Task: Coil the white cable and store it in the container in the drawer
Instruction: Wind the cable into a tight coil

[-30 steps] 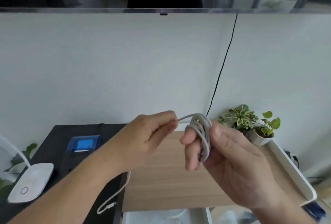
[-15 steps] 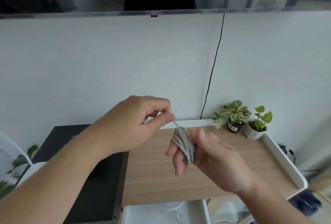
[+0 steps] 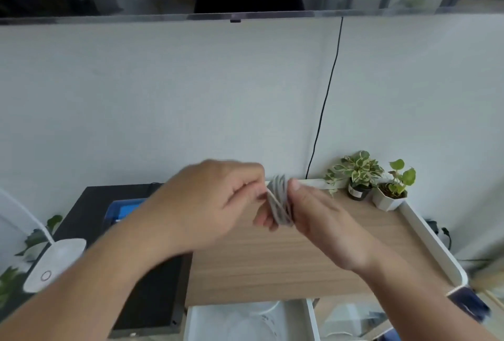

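Both bare hands were raised above the pale wood-topped counter point(image 3: 272, 267), meeting just in front of the white partition wall point(image 3: 191, 95). The right hand point(image 3: 321, 220) had the white cable point(image 3: 279, 204) wound in several loops around its fingers, its grip pressed together on the bundle with the thumb laid on top. The left hand point(image 3: 207, 204), blurred, was curled with its fingertips touching the left side of the coil; whether its grip pinched a strand could not be told. Below the counter's near edge a white drawer point(image 3: 245, 321) stood open, a pale rounded container point(image 3: 245, 327) dimly visible inside. Two small potted plants point(image 3: 373, 177) sat at the counter's far right corner, and a white lamp base point(image 3: 51, 264) rested on the black surface point(image 3: 152, 299) at left.
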